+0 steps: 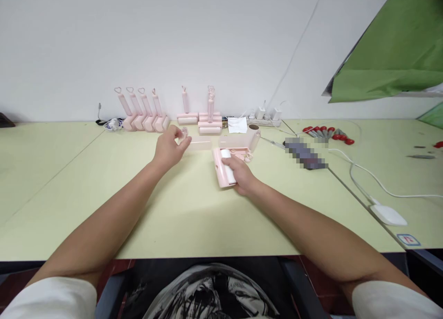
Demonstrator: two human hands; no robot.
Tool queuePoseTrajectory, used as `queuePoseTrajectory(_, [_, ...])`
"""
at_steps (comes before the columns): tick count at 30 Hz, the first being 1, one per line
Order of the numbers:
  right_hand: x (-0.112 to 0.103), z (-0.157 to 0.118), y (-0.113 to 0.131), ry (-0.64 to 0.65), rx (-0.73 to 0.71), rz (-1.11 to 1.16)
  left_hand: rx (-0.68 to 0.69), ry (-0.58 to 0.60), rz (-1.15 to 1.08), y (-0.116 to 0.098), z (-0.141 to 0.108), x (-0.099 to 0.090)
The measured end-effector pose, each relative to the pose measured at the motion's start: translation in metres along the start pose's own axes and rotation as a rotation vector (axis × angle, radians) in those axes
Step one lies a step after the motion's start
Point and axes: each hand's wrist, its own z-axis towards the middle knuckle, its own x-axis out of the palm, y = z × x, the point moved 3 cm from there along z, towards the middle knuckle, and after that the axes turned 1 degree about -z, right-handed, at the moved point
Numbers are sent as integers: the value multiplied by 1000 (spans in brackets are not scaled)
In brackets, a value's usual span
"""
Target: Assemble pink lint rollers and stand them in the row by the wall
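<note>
My right hand [242,175] is wrapped round a pink lint roller [218,170], its thumb on the white roll [228,167]. The pink handle [240,151] with small parts in it reaches out behind that hand. At the back left, my left hand [169,147] has thumb and forefinger closed at the rounded end of a translucent lint roller cover [200,142] lying on the table. A second translucent cover [235,141] lies to its right, beside a cardboard tube [254,127].
Several assembled pink lint rollers [148,120] stand along the wall, with more rollers [209,125] nearer the middle. A white paper [237,124] lies by plugged-in chargers [260,112]. To the right are a blurred dark object [306,153], red-handled tools [323,131] and a white charging pad [388,214].
</note>
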Motion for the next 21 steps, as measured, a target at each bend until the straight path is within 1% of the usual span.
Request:
queuePoseTrajectory(1, [0, 0, 1, -2, 26, 92, 71, 86, -41, -10, -11, 0])
queuePoseTrajectory(3, [1, -2, 4, 11, 65, 193, 196, 346, -106, -29, -37, 3])
queuePoseTrajectory(4, [2, -3, 5, 29, 77, 209, 239, 428, -125, -36, -49, 4])
queuePoseTrajectory(6, [3, -7, 6, 78, 77, 204, 297, 522, -153, -44, -67, 5])
queuePoseTrajectory(9, [5, -12, 7, 133, 38, 167, 331, 561, -178, -46, -76, 6])
queuePoseTrajectory(13, [7, -15, 8, 175, -51, 94, 359, 546, -212, -45, -74, 5])
queuePoseTrajectory(16, [8, -16, 8, 172, -99, 57, 377, 540, -199, -46, -74, 4])
queuePoseTrajectory(21, [7, -17, 7, 147, -95, 26, 340, 552, -160, -48, -74, 3])
